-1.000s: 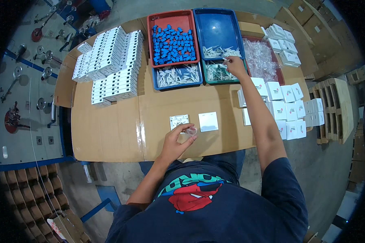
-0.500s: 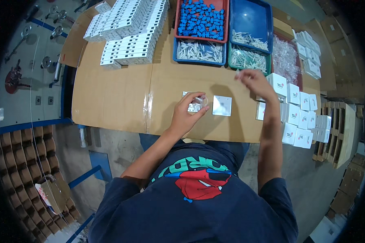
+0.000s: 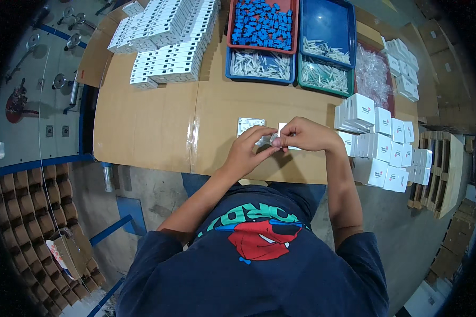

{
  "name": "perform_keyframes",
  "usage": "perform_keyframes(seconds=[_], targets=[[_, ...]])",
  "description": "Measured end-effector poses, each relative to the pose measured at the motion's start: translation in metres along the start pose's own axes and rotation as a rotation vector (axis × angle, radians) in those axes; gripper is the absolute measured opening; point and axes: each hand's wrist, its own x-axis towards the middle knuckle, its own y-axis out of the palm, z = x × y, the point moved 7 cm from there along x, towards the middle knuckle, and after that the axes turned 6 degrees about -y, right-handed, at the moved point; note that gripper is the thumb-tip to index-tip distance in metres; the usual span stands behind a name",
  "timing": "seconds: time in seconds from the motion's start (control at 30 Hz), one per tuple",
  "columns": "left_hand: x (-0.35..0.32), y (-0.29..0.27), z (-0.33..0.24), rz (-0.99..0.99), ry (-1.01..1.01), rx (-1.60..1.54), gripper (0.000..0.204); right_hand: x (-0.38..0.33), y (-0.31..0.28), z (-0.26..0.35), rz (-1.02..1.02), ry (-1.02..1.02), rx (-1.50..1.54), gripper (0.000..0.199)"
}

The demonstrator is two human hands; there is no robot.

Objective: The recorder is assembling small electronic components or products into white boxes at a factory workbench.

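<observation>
Over the near part of the cardboard-covered table, my two hands meet. My left hand point(image 3: 243, 152) pinches a small clear plastic piece point(image 3: 266, 140), perhaps a little bag; its exact kind is too small to tell. My right hand point(image 3: 311, 135) is closed at the same piece, thumb and finger pressed together at its right end. Anything else between those fingertips is hidden. Just beyond my left fingers lies a white square plate point(image 3: 250, 124) with cut-outs. A second pale square plate point(image 3: 282, 127) is mostly covered by my right hand.
Stacked white boxes point(image 3: 169, 58) stand at the far left, more white boxes point(image 3: 378, 142) at the right. Trays hold blue clips point(image 3: 262, 26), white plastic pieces point(image 3: 262, 64) and pale slim pieces point(image 3: 322, 78). Clear plastic bags point(image 3: 373, 74) fill a red tray.
My right hand has come from near the green tray, toward me and to the left, to the clear piece. My left hand has stayed nearly in place, shifting slightly right.
</observation>
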Motion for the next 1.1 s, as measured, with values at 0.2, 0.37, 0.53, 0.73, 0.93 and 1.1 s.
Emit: perform_keyframes(seconds=[0.2, 0.37, 0.53, 0.73, 0.93, 1.1], targets=[[0.001, -0.002, 0.002, -0.027, -0.04, -0.017, 0.041, -0.006, -0.048, -0.026, -0.281, -0.091, -0.127, 0.026], [-0.001, -0.001, 0.001, -0.038, -0.008, -0.029, 0.042, -0.005, -0.127, -0.086, -0.755, 0.066, -0.455, 0.02], [-0.005, -0.001, 0.007, -0.03, -0.048, -0.008, 0.041, 0.001, -0.17, -0.124, -0.928, 0.125, -0.525, 0.017], [-0.005, -0.004, 0.009, -0.022, -0.075, 0.015, 0.042, 0.0, -0.212, -0.12, -1.014, 0.063, -0.545, 0.021], [-0.003, -0.002, 0.009, -0.016, -0.08, 0.023, 0.042, -0.013, -0.28, -0.114, -1.317, 0.164, -0.794, 0.023], [-0.002, -0.003, 0.009, -0.007, -0.095, 0.04, 0.041, -0.001, -0.302, -0.115, -1.314, 0.19, -0.835, 0.023]])
